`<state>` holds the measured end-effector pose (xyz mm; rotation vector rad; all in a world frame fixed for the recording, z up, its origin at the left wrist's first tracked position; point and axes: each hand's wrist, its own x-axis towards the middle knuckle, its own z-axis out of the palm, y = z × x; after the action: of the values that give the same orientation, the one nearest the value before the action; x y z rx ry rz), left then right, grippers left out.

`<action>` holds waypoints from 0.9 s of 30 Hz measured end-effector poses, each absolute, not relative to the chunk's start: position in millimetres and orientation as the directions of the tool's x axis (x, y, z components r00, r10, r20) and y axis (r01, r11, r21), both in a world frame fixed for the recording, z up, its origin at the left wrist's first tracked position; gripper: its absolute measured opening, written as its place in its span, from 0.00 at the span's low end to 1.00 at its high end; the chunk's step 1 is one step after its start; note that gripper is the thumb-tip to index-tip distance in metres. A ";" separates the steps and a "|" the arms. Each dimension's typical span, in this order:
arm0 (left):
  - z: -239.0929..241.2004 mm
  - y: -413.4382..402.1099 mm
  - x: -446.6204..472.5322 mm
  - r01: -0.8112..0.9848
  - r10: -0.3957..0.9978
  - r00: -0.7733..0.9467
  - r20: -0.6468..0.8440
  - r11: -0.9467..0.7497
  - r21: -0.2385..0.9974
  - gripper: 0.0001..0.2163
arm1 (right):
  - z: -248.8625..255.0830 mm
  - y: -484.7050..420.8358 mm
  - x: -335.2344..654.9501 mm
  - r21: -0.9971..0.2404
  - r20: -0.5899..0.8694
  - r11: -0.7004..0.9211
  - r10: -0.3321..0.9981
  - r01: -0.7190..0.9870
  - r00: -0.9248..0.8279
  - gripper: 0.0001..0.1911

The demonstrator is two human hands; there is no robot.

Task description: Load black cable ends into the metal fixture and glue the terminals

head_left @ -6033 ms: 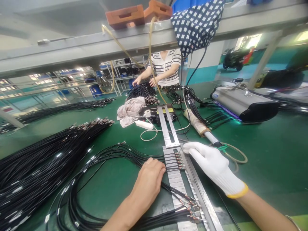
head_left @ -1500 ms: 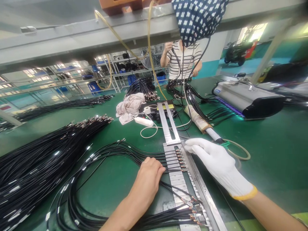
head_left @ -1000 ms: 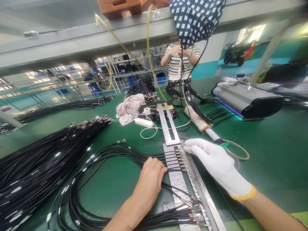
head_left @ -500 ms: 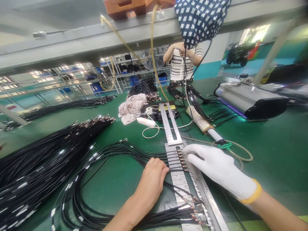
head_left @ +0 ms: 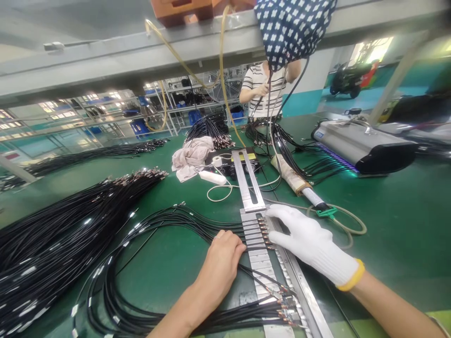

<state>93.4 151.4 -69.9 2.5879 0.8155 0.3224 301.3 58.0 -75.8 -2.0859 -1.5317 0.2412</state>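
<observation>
My bare left hand [head_left: 225, 257] is closed, thumb and fingertips pinching a black cable [head_left: 254, 248] at the left edge of a slotted metal fixture [head_left: 260, 259]. Several black cables lie side by side across that fixture, their metal connector ends [head_left: 262, 227] lined up at its right side. In a white glove with a yellow cuff, my right hand [head_left: 306, 237] is at those ends, thumb and forefinger apart along the metal rail; nothing shows between them. Nearer to me, more cable ends [head_left: 287, 307] lie in a loose bunch on the fixture's lower part.
A large cable bundle [head_left: 63, 234] covers the left of the green table [head_left: 394, 230]. Beyond the fixture are a cloth [head_left: 192, 157], a black control box [head_left: 225, 162] and a taped tool handle [head_left: 292, 176]. A grey lamp housing [head_left: 362, 145] glows purple underneath. A co-worker [head_left: 264, 89] stands behind.
My right hand's thumb has moved down toward me along the connector ends, widening its gap from the forefinger. My left hand stays put. The co-worker's hands have moved apart.
</observation>
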 end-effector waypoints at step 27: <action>-69.1 149.8 93.4 0.491 0.593 0.799 0.094 -0.735 0.468 0.12 | -80.4 59.0 309.5 -0.261 0.469 0.158 0.883 0.952 -0.018 0.20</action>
<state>93.4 149.8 -69.1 2.5613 0.8136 0.3306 309.5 59.0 -80.4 -1.7381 -1.9130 -0.1708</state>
